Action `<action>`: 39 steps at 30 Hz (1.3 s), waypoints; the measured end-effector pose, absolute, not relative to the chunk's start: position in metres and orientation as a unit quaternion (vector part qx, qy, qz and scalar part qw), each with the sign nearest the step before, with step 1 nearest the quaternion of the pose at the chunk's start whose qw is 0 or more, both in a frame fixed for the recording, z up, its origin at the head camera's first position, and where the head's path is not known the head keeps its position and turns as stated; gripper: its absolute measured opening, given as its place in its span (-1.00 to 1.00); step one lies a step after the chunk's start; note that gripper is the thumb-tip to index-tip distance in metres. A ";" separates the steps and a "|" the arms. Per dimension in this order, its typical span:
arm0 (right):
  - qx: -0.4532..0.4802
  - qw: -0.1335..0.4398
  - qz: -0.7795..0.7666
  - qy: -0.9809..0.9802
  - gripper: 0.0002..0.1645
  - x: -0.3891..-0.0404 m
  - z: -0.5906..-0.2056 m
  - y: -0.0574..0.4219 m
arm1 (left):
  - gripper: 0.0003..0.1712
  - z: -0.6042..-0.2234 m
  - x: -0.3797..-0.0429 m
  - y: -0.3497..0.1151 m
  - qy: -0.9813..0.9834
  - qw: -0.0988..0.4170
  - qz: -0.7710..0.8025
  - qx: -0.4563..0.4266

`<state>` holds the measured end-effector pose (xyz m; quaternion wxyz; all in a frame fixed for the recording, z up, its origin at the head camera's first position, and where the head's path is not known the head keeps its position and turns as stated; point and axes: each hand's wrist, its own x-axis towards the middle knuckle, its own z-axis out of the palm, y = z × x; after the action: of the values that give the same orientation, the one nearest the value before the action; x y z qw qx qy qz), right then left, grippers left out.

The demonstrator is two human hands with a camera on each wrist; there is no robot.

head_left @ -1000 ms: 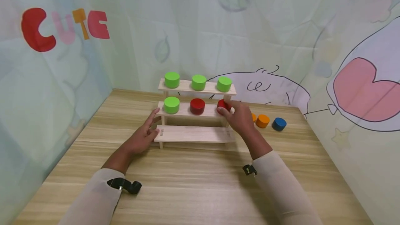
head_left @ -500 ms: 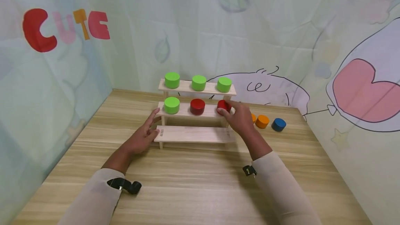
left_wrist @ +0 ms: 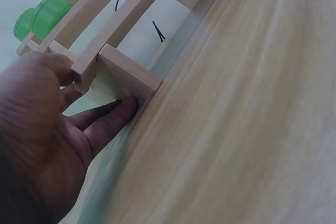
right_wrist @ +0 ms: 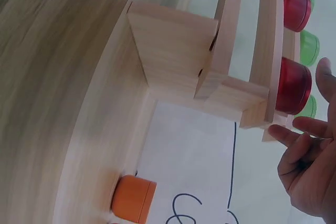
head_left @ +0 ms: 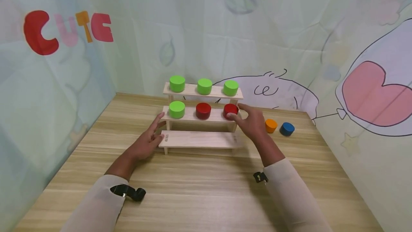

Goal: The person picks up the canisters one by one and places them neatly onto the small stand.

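Note:
A three-step wooden display rack stands on the table. My left hand rests against its left end, index finger at the middle step and thumb at the lowest. The left wrist view shows its fingertips touching the side panel. On the middle step sit a green disc, a red disc and, at the right end, another red disc. Beside that last disc is my right hand, thumb overlapping its front. In the right wrist view the thumb stands apart from the disc, fingers loose.
Three green discs, one of them in the middle, line the top step. Right of the rack, an orange disc and a blue disc lie on the wooden table. A printed curtain hangs behind.
My right hand has let go of the right-end red disc and drawn slightly right, covering the second orange disc. My left hand has stayed at the rack.

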<state>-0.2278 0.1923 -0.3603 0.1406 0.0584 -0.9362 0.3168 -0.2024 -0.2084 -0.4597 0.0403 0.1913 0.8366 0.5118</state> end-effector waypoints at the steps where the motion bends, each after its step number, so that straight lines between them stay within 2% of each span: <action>1: 0.056 0.141 0.318 -0.936 -0.16 -0.227 -0.361 0.194 | -0.02 -0.460 -0.202 -0.209 0.837 0.041 0.511 0.191; 15: 0.032 0.222 0.381 -0.897 -0.41 -0.233 -0.367 0.217 | 0.00 -0.457 -0.200 -0.208 0.835 0.051 0.516 0.182; 20: 0.014 0.240 0.411 -0.880 -0.39 -0.242 -0.369 0.226 | -0.01 -0.457 -0.200 -0.208 0.836 0.048 0.515 0.183; 23: -0.031 0.212 0.436 -0.874 -0.27 -0.247 -0.371 0.235 | -0.01 -0.457 -0.200 -0.208 0.835 0.046 0.515 0.188; 28: -0.111 0.119 0.481 -0.861 -0.06 -0.259 -0.373 0.251 | -0.02 -0.460 -0.202 -0.210 0.831 0.044 0.520 0.193; 33: -0.154 0.044 0.491 -0.856 -0.22 -0.267 -0.374 0.263 | -0.02 -0.462 -0.201 -0.209 0.833 0.043 0.517 0.192; 39: -0.156 0.011 0.473 -0.867 -0.30 -0.273 -0.375 0.271 | -0.02 -0.461 -0.202 -0.209 0.834 0.047 0.516 0.188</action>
<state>-0.2727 0.2712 -0.3748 0.0105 -0.1557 -0.8674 0.4726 -0.2019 -0.2090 -0.4607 0.0472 0.1883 0.8341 0.5163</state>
